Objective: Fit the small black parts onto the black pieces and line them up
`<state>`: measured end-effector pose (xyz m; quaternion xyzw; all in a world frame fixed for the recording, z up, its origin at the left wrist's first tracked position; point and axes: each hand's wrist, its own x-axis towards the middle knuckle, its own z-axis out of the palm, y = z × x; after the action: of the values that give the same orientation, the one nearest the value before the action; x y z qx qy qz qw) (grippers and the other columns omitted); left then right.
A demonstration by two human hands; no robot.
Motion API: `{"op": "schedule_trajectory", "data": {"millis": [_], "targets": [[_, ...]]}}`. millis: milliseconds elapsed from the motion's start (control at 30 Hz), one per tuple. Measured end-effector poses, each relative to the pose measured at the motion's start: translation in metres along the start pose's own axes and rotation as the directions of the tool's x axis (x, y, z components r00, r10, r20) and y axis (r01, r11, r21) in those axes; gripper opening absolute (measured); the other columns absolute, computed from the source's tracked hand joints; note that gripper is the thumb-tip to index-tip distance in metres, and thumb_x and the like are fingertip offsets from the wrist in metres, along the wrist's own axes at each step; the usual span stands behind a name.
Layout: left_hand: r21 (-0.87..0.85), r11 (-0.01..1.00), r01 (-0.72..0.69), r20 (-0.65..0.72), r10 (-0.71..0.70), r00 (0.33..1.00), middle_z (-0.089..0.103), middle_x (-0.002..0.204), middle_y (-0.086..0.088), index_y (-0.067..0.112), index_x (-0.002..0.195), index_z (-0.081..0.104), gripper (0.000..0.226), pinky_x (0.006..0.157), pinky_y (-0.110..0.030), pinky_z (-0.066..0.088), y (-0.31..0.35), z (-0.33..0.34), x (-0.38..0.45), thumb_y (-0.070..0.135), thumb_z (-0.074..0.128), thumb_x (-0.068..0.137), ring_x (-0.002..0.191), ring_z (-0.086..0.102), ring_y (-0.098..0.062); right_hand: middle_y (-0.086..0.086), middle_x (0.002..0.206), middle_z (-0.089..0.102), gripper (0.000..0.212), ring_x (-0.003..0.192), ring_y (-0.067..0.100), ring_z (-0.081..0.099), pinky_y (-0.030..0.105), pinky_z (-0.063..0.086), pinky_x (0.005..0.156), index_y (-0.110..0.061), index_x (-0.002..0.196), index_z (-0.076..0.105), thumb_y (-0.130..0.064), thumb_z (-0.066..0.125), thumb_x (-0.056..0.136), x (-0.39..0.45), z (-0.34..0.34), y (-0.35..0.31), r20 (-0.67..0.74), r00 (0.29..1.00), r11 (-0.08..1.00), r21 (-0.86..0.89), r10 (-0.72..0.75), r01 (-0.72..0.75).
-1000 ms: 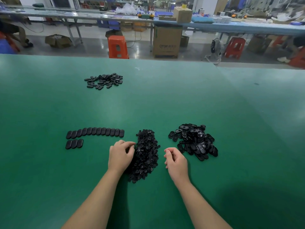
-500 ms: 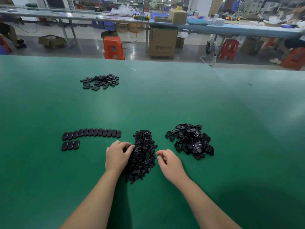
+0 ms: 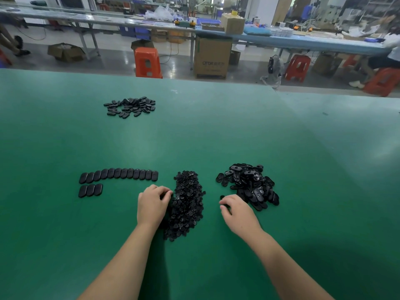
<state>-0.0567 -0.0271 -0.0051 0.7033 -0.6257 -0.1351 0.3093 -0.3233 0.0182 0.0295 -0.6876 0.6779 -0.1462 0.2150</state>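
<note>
Picking from the head view's lower centre, my left hand [image 3: 151,205] curls its fingers into the small black parts [image 3: 187,203] while my right hand [image 3: 236,210] pinches a black piece [image 3: 223,198] beside its pile [image 3: 249,186]; next I judge, seat part in piece, then add it to the rows [image 3: 118,175] at left.

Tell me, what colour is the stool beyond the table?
Orange-red stool, clearest in the head view.

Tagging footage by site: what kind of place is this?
Likely a factory assembly floor: a long green workbench with a sorted row of black pieces, more long benches behind, cardboard cartons and orange plastic stools.
</note>
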Motion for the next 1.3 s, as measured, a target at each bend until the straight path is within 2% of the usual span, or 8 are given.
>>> {"op": "schedule_trajectory", "data": {"millis": [167, 300, 533, 667, 800, 1000, 1200, 1300], "targets": [[0.021, 1.000, -0.008, 0.003, 0.008, 1.000, 0.060, 0.085, 0.013, 0.025, 0.091, 0.074, 0.013, 0.084, -0.028, 0.033, 0.000, 0.000, 0.001, 0.032, 0.064, 0.096, 0.082, 0.053, -0.008, -0.009, 0.132, 0.054, 0.029, 0.092, 0.008, 0.062, 0.021, 0.047, 0.081, -0.020, 0.130, 0.062, -0.025, 0.053, 0.103, -0.002, 0.001, 0.000, -0.116, 0.993, 0.998, 0.046, 0.038, -0.033], [0.061, 0.998, -0.029, 0.000, 0.029, 1.000, 0.060, 0.085, 0.012, 0.024, 0.090, 0.072, 0.013, 0.082, -0.028, 0.032, 0.000, 0.001, 0.000, 0.030, 0.063, 0.097, 0.081, 0.053, -0.009, -0.003, 0.137, 0.044, 0.045, 0.077, 0.014, 0.058, 0.024, 0.043, 0.069, -0.018, 0.145, 0.048, -0.037, 0.053, 0.104, 0.005, 0.000, -0.002, -0.055, 0.985, 0.986, -0.039, 0.161, -0.163], [0.049, 0.997, -0.053, 0.014, 0.052, 0.999, 0.060, 0.086, 0.012, 0.025, 0.089, 0.070, 0.012, 0.083, -0.029, 0.031, -0.001, 0.001, 0.000, 0.031, 0.063, 0.097, 0.083, 0.054, -0.010, -0.005, 0.115, 0.047, 0.013, 0.067, 0.012, 0.053, 0.025, 0.037, 0.055, -0.024, 0.111, 0.058, -0.032, 0.059, 0.101, 0.014, -0.001, -0.006, -0.036, 0.981, 0.980, -0.043, 0.193, -0.194], [0.034, 0.997, -0.063, 0.026, 0.062, 0.998, 0.057, 0.083, 0.016, 0.028, 0.086, 0.066, 0.013, 0.082, -0.029, 0.031, -0.002, 0.001, 0.001, 0.034, 0.062, 0.096, 0.081, 0.052, -0.009, -0.007, 0.102, 0.053, 0.006, 0.078, 0.005, 0.054, 0.021, 0.042, 0.066, -0.026, 0.096, 0.058, -0.025, 0.064, 0.097, 0.015, 0.002, -0.008, -0.078, 0.983, 0.982, 0.107, 0.164, -0.155], [0.017, 0.998, -0.066, 0.025, 0.065, 0.998, 0.056, 0.082, 0.016, 0.028, 0.085, 0.066, 0.013, 0.080, -0.030, 0.031, -0.003, 0.001, 0.001, 0.031, 0.063, 0.097, 0.080, 0.052, -0.010, -0.007, 0.090, 0.050, 0.011, 0.067, 0.008, 0.051, 0.020, 0.040, 0.058, -0.028, 0.088, 0.059, -0.028, 0.067, 0.095, 0.012, 0.005, -0.017, -0.216, 0.961, 0.944, 0.315, 0.174, -0.100], [-0.055, 0.997, -0.049, 0.025, 0.051, 0.998, 0.056, 0.080, 0.018, 0.031, 0.084, 0.063, 0.013, 0.080, -0.032, 0.031, -0.002, -0.002, 0.000, 0.028, 0.063, 0.097, 0.078, 0.053, -0.010, -0.002, 0.057, 0.056, 0.012, 0.046, 0.006, 0.045, 0.028, 0.043, 0.049, -0.033, 0.090, 0.065, -0.027, 0.061, 0.101, 0.001, 0.021, -0.026, -0.144, 0.970, 0.795, 0.602, 0.195, -0.070], [-0.135, 0.991, 0.017, 0.027, -0.014, 1.000, 0.062, 0.075, 0.016, 0.030, 0.085, 0.059, 0.016, 0.086, -0.033, 0.037, -0.001, -0.003, -0.002, 0.024, 0.059, 0.099, 0.072, 0.056, -0.010, -0.005, 0.079, 0.074, 0.026, 0.065, 0.009, 0.070, 0.031, 0.058, 0.052, -0.031, 0.102, 0.069, -0.007, 0.058, 0.100, -0.006, 0.031, -0.027, -0.159, 0.955, 0.730, 0.678, 0.252, -0.080], [-0.181, 0.982, 0.060, 0.036, -0.054, 0.998, 0.063, 0.072, 0.011, 0.029, 0.087, 0.059, 0.014, 0.086, -0.034, 0.041, -0.002, -0.003, -0.003, 0.024, 0.058, 0.100, 0.071, 0.058, -0.019, -0.006, 0.083, 0.072, 0.027, 0.063, 0.004, 0.067, 0.028, 0.057, 0.054, -0.032, 0.110, 0.067, -0.010, 0.054, 0.101, -0.007, 0.033, -0.025, -0.175, 0.953, 0.754, 0.652, 0.247, -0.076]]}}
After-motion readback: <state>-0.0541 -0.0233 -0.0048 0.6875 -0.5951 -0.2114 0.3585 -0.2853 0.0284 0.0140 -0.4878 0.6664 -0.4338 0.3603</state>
